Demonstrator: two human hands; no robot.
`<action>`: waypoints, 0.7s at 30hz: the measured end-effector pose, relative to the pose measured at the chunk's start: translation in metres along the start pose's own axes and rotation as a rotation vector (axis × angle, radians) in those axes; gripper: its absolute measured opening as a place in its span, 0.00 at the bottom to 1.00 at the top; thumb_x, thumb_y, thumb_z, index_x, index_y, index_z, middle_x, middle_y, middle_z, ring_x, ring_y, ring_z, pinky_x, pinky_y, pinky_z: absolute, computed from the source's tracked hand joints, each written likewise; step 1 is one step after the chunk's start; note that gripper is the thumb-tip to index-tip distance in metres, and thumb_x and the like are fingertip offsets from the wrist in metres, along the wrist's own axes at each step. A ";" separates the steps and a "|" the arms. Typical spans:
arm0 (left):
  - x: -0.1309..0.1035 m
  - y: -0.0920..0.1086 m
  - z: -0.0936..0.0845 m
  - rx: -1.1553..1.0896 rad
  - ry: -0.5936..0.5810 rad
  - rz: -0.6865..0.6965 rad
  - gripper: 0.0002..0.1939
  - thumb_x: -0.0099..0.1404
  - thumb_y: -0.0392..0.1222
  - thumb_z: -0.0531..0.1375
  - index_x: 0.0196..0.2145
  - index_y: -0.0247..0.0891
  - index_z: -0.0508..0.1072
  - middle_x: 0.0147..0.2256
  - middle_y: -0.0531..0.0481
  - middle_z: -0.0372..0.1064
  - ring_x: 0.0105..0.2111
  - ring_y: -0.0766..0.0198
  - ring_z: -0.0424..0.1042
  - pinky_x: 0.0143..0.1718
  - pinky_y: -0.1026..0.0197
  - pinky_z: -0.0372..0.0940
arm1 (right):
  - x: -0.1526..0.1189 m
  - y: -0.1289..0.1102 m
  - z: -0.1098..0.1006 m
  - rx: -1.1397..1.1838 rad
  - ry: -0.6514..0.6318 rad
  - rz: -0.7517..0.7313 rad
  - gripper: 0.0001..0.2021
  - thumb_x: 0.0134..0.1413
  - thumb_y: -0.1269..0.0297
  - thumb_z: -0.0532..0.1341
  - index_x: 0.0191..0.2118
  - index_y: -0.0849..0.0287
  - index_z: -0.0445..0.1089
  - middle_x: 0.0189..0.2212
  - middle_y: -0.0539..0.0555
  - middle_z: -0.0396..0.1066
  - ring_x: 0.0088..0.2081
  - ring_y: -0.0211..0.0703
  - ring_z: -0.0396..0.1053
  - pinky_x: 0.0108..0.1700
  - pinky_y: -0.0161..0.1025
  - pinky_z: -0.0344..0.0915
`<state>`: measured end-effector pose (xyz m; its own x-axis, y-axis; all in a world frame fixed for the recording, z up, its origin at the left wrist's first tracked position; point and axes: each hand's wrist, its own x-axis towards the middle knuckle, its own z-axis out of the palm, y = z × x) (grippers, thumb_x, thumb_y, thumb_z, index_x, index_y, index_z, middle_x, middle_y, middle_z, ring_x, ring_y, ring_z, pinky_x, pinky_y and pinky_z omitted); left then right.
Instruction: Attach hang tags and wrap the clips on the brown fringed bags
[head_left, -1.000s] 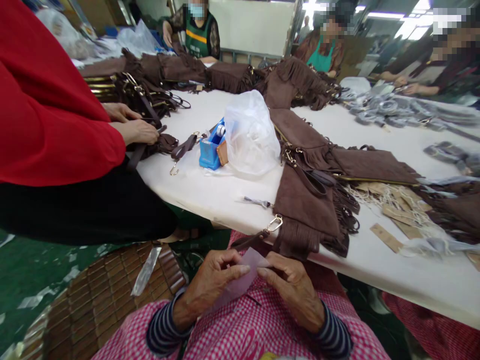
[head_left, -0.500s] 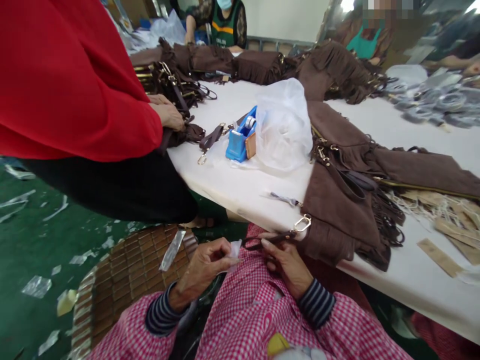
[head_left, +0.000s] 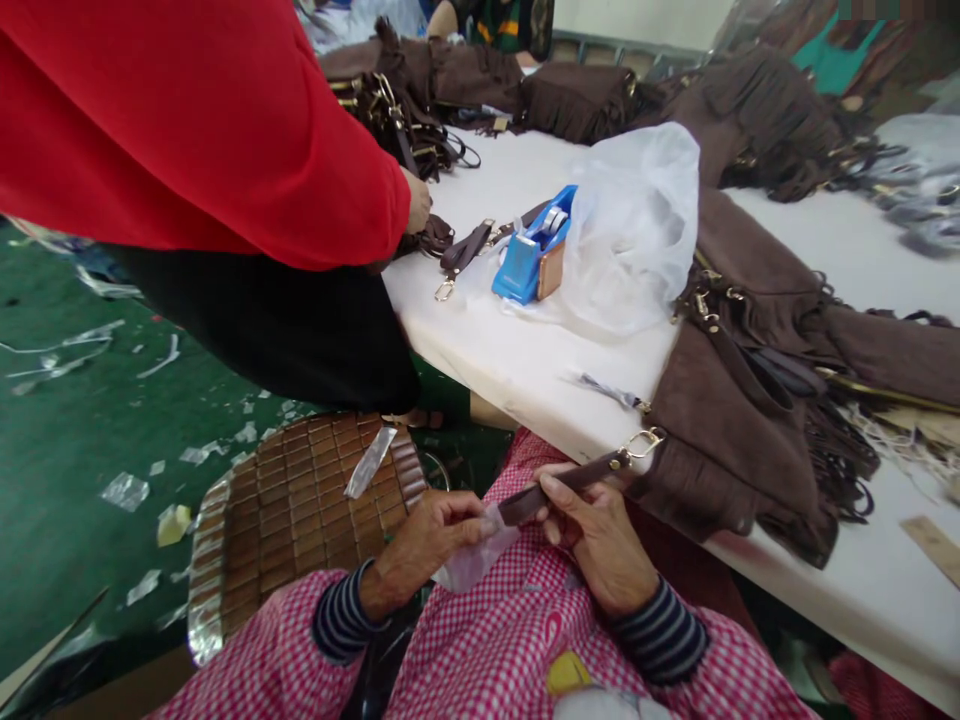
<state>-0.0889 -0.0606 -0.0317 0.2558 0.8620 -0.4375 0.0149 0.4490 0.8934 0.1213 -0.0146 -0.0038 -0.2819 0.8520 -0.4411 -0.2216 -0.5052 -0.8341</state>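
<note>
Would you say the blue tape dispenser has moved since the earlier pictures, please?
No: relative to the white table, the blue tape dispenser stays put; the view shifted.

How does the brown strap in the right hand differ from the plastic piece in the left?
The brown strap is dark and opaque; the plastic piece is pale and translucent. The strap has a gold clip at one end; the plastic piece shows no metal. The strap stretches toward the table; the plastic piece droops from the left hand. Both are held.
</note>
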 end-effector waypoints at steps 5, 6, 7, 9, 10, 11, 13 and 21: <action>0.002 0.002 0.001 0.090 0.047 0.062 0.13 0.62 0.48 0.64 0.31 0.34 0.81 0.24 0.53 0.71 0.25 0.69 0.63 0.29 0.66 0.56 | -0.002 -0.005 0.002 0.152 -0.006 0.039 0.13 0.53 0.57 0.70 0.38 0.62 0.76 0.22 0.49 0.69 0.19 0.30 0.61 0.20 0.28 0.57; 0.001 0.005 -0.001 0.104 0.071 0.071 0.13 0.61 0.47 0.64 0.32 0.34 0.81 0.25 0.52 0.72 0.26 0.68 0.64 0.29 0.66 0.57 | -0.003 -0.008 0.003 0.171 -0.020 0.040 0.12 0.53 0.58 0.70 0.38 0.62 0.76 0.21 0.49 0.68 0.19 0.30 0.60 0.20 0.27 0.57; 0.001 0.010 -0.004 0.116 0.095 0.084 0.12 0.61 0.47 0.65 0.32 0.35 0.81 0.25 0.52 0.72 0.26 0.68 0.65 0.29 0.66 0.57 | -0.003 -0.011 0.005 0.185 -0.036 0.039 0.12 0.53 0.58 0.70 0.37 0.61 0.76 0.21 0.48 0.68 0.19 0.29 0.60 0.20 0.27 0.57; -0.001 0.022 -0.008 0.132 0.152 0.126 0.09 0.58 0.44 0.67 0.30 0.34 0.80 0.25 0.52 0.73 0.26 0.67 0.67 0.29 0.66 0.58 | -0.002 -0.020 0.010 0.202 -0.069 0.017 0.10 0.55 0.59 0.69 0.36 0.61 0.75 0.23 0.49 0.69 0.19 0.29 0.60 0.20 0.27 0.57; -0.003 0.028 -0.010 0.138 0.184 0.152 0.08 0.57 0.43 0.68 0.28 0.34 0.79 0.25 0.52 0.73 0.26 0.67 0.67 0.29 0.66 0.59 | -0.002 -0.024 0.013 0.203 -0.080 -0.001 0.10 0.55 0.59 0.69 0.36 0.61 0.75 0.24 0.50 0.70 0.21 0.30 0.61 0.20 0.27 0.57; -0.004 0.034 -0.011 0.145 0.214 0.179 0.08 0.56 0.41 0.68 0.26 0.34 0.78 0.24 0.52 0.72 0.26 0.68 0.67 0.29 0.66 0.59 | -0.002 -0.029 0.016 0.202 -0.087 -0.020 0.09 0.56 0.60 0.68 0.36 0.61 0.75 0.25 0.51 0.71 0.22 0.31 0.63 0.21 0.27 0.58; -0.008 0.045 -0.011 0.156 0.257 0.226 0.07 0.56 0.40 0.68 0.26 0.34 0.77 0.25 0.51 0.73 0.27 0.67 0.68 0.31 0.66 0.61 | -0.001 -0.036 0.020 0.191 -0.092 -0.050 0.09 0.56 0.60 0.69 0.36 0.60 0.74 0.27 0.51 0.72 0.25 0.33 0.65 0.22 0.28 0.60; -0.015 0.052 -0.010 0.398 0.247 0.298 0.02 0.61 0.34 0.63 0.32 0.36 0.77 0.30 0.53 0.76 0.31 0.67 0.72 0.33 0.67 0.63 | 0.000 -0.036 0.024 0.087 -0.018 -0.060 0.11 0.50 0.65 0.72 0.38 0.60 0.71 0.27 0.50 0.72 0.27 0.35 0.67 0.26 0.31 0.61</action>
<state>-0.1022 -0.0480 0.0203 0.0709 0.9893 -0.1279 0.3533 0.0950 0.9307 0.1066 0.0007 0.0346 -0.2823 0.8788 -0.3847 -0.3182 -0.4641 -0.8267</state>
